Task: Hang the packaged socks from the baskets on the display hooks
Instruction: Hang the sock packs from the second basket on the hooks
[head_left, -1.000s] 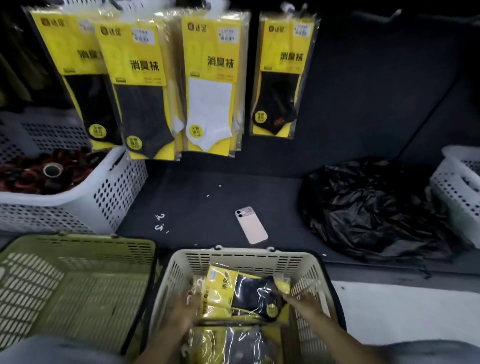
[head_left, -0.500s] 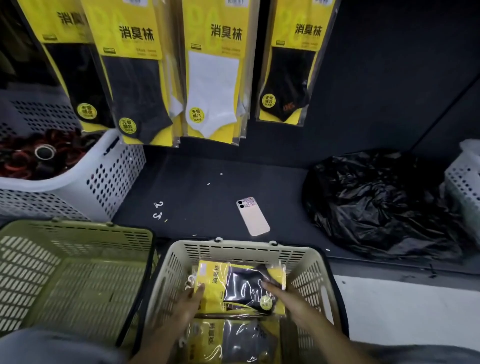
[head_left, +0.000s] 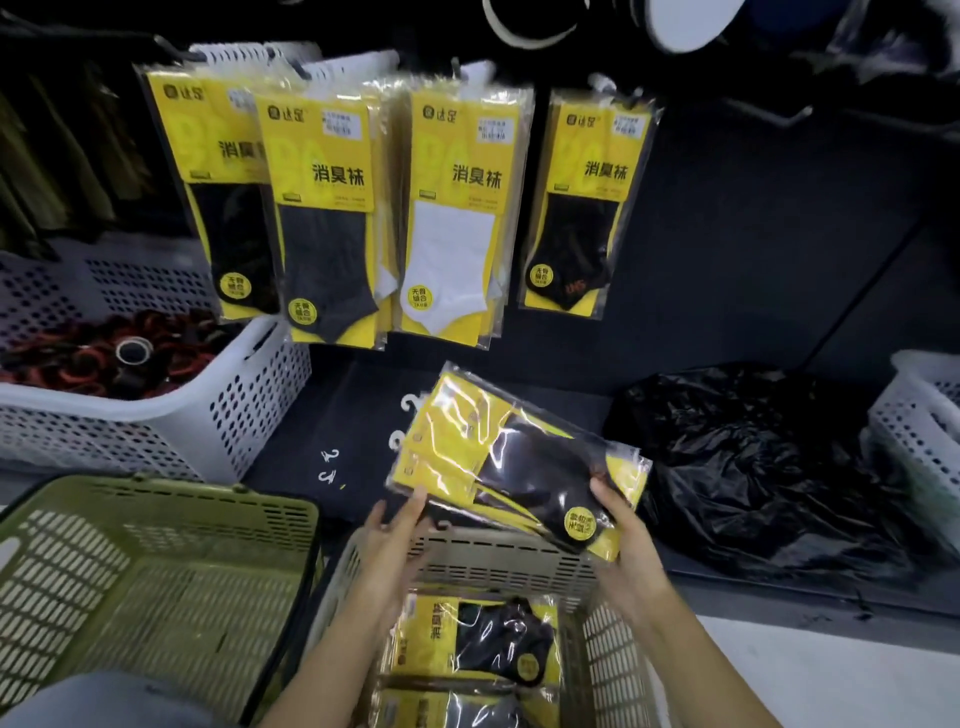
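The yellow plastic sock packs (head_left: 519, 462) have risen from the beige slotted basket (head_left: 498, 558) toward twelve o'clock; left hand (head_left: 400, 525) and right hand (head_left: 623, 540) grasp them; hanging should follow.

Dark shelf (head_left: 358, 400) — white basket (head_left: 249, 400) left, black bag (head_left: 753, 478) right, loose hooks (head_left: 330, 466) between.

Glossy clear film wraps the sock packs (head_left: 514, 462); perforated plastic baskets (head_left: 498, 558); shiny crinkled black bag (head_left: 753, 467).

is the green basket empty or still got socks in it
Empty, as far as shows: the green basket has only bare slatted floor, though its near corner is hidden. Sock packs lie in the beige basket.
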